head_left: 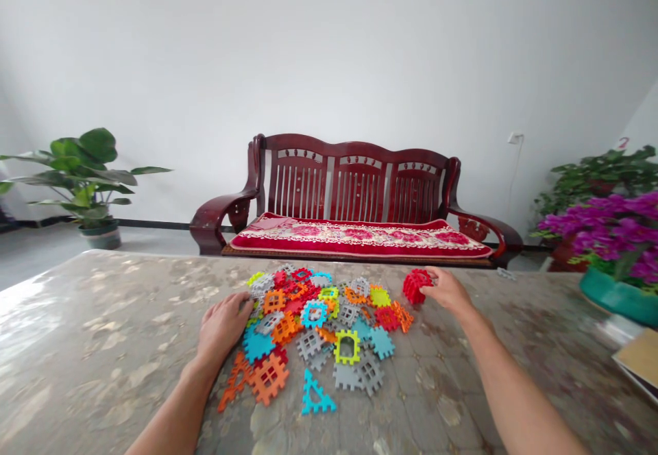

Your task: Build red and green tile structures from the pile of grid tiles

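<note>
My right hand [450,290] has its thumb and fingers on a red cube [415,286] made of interlocking panels, at the right of a pile. My left hand [225,321] rests at the left edge of the pile, fingers stretched toward its pieces, the tips partly hidden. The pile holds several notched plastic building panels in orange, grey, red, blue and lime. Close to its front lie a blue triangle panel [317,396], an orange window panel [269,378] and an orange triangle panel [237,377]. A lime frame panel [347,347] lies on top of grey ones.
The pile lies on a table [128,345] with a patterned, glossy cover. A grey piece [506,274] sits at the far right edge. Purple flowers [611,229] in a teal pot [617,299] and a box [640,359] stand right. Beyond is a wooden bench [354,188].
</note>
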`<move>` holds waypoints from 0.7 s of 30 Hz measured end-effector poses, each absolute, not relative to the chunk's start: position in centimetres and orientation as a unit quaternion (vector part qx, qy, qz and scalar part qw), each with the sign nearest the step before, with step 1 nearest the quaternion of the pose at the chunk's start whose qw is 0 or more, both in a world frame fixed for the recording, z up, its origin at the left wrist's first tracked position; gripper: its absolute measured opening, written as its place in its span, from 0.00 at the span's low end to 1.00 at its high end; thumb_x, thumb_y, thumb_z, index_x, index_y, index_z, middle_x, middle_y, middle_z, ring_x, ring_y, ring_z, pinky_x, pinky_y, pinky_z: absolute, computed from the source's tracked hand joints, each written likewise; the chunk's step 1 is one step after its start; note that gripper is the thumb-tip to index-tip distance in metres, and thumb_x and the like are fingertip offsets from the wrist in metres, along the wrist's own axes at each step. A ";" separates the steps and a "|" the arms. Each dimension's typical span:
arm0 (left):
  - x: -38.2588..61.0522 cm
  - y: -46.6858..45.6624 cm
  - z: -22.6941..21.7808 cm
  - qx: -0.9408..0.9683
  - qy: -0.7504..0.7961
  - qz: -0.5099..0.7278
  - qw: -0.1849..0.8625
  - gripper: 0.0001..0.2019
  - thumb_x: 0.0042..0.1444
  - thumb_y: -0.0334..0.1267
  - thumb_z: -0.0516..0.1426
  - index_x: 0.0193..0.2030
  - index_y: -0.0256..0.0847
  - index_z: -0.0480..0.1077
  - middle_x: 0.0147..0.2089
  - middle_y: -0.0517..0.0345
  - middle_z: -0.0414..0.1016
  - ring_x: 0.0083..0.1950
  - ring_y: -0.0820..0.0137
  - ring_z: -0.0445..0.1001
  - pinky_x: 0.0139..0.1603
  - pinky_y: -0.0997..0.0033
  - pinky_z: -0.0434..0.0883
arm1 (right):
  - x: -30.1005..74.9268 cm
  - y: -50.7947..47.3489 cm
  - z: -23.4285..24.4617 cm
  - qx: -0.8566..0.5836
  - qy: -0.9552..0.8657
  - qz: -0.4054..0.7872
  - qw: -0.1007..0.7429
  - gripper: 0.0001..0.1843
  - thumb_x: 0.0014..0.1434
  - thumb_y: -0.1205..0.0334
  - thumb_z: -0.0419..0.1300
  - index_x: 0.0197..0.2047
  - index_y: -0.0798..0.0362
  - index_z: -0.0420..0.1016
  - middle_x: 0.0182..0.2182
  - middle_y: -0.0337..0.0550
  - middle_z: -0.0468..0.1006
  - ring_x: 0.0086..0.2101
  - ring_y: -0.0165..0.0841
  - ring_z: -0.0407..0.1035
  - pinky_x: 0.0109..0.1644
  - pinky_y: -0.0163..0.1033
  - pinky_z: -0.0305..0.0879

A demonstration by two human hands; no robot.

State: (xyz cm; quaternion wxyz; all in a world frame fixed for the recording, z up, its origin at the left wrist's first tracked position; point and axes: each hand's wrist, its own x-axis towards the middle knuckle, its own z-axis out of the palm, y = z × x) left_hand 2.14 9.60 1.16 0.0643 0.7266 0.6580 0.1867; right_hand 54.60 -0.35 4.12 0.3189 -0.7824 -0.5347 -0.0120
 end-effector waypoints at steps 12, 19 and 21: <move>2.0 9.8 0.7 0.722 0.660 0.198 0.059 0.20 0.62 0.48 0.44 0.49 0.48 0.74 0.57 0.54 0.77 0.59 0.58 0.72 0.62 0.55 0.61 | 52.9 -0.7 5.8 -0.812 -0.507 -0.024 0.288 0.30 0.46 0.62 0.64 0.55 0.52 0.74 0.50 0.50 0.78 0.45 0.40 0.74 0.48 0.41 0.69; 2.0 9.8 0.8 0.720 0.660 0.206 0.059 0.19 0.62 0.48 0.46 0.48 0.50 0.75 0.57 0.56 0.78 0.59 0.58 0.72 0.62 0.56 0.62 | 46.4 -3.5 4.1 -0.735 -0.567 -0.023 0.372 0.19 0.53 0.61 0.56 0.47 0.48 0.78 0.44 0.43 0.79 0.39 0.35 0.73 0.47 0.40 0.69; 2.0 9.7 0.9 0.719 0.661 0.208 0.060 0.19 0.62 0.48 0.46 0.49 0.50 0.75 0.57 0.56 0.78 0.59 0.58 0.72 0.62 0.56 0.62 | 44.9 -4.0 2.9 -0.717 -0.599 -0.002 0.356 0.21 0.51 0.63 0.56 0.48 0.49 0.77 0.45 0.44 0.79 0.42 0.36 0.73 0.50 0.42 0.68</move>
